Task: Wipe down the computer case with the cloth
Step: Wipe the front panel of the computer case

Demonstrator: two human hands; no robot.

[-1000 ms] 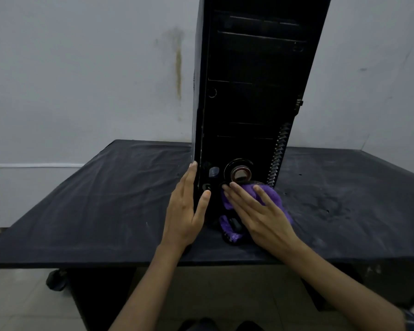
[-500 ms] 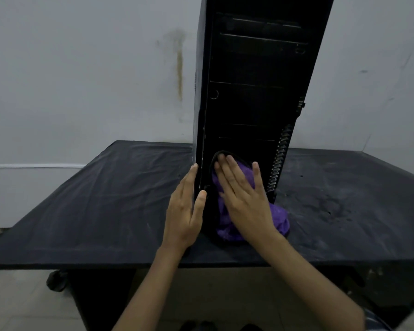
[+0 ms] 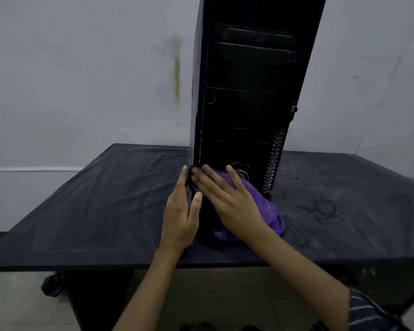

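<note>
On the left, the bare dark table (image 3: 86,206) stretches away to a pale wall (image 3: 81,80) that carries a brownish vertical stain (image 3: 176,75). Moving right, the left hand (image 3: 181,216) lies flat against the near left edge of the computer case (image 3: 249,103), its fingers (image 3: 183,180) straight and pressed together along the corner and the thumb resting on the front; it appears to be steadying the tower. The case stands upright near the middle of the table, front panel facing the camera. Just right of the left hand, the right hand (image 3: 232,206) presses the purple cloth (image 3: 265,209) flat against the low part of the front panel, fingers straight and spread over the fabric. The cloth bunches beneath the palm and spills down to the table at the right. The step in hand looks like wiping the lower front face, so the task seems only partly done; the next move probably calls for carrying the cloth up the tall panel while the left hand braces the case. The top of the case is cut off by the frame, its sides and back are hidden, and the round fitting (image 3: 240,169) above the cloth is too dark to identify. At far right the table looks dusty.
</note>
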